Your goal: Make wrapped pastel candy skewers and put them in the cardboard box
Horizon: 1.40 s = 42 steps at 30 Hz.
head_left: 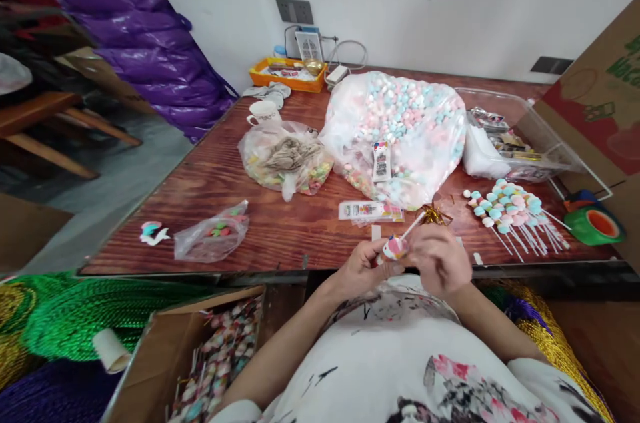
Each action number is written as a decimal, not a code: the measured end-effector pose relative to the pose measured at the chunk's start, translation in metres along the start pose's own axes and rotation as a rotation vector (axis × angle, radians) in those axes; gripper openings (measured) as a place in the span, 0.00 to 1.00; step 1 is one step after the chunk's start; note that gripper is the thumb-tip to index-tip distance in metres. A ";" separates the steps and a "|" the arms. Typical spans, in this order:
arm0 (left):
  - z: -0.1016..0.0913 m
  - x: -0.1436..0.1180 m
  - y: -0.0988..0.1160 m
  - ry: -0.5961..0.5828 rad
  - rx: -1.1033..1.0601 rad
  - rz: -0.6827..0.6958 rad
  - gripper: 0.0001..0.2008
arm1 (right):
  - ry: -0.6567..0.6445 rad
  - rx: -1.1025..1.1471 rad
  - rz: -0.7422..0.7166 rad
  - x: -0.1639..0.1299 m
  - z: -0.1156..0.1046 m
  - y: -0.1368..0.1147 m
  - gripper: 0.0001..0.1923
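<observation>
My left hand (364, 266) pinches a marshmallow lollipop (395, 248) in a colourful printed wrapper, near the table's front edge. Its white stick (413, 226) slants up and to the right. My right hand (443, 260) is curled close beside the lollipop, blurred by motion; what its fingers pinch is hidden. Gold foil ties (436, 214) show just behind that hand, and I cannot tell whether it touches them. A stack of flat printed wrappers (369, 211) lies beyond my left hand. To the right, several marshmallow skewers (510, 210) lie in a heap on the table.
At the back stand a big bag of marshmallows (400, 110), a smaller candy bag (287, 160), a mug (264, 112), an orange tray (285, 80) and a clear bin (520, 136). Green tape (583, 226) lies right. A box of finished lollipops (175, 350) sits below left.
</observation>
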<state>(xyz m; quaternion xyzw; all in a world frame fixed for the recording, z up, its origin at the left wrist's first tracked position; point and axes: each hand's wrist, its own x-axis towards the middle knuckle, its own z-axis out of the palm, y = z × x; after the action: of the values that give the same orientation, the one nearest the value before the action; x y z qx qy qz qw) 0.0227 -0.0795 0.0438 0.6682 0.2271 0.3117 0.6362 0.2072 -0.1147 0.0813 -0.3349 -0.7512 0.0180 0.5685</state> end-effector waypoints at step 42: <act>-0.010 0.013 -0.029 0.657 0.031 0.088 0.12 | -0.138 0.283 0.593 -0.030 0.061 0.025 0.10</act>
<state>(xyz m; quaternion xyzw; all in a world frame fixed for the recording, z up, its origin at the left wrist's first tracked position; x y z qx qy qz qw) 0.0279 -0.0608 0.0166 0.5507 0.3957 0.5343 0.5047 0.1704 -0.0893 0.0237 -0.4546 -0.6479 0.3092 0.5272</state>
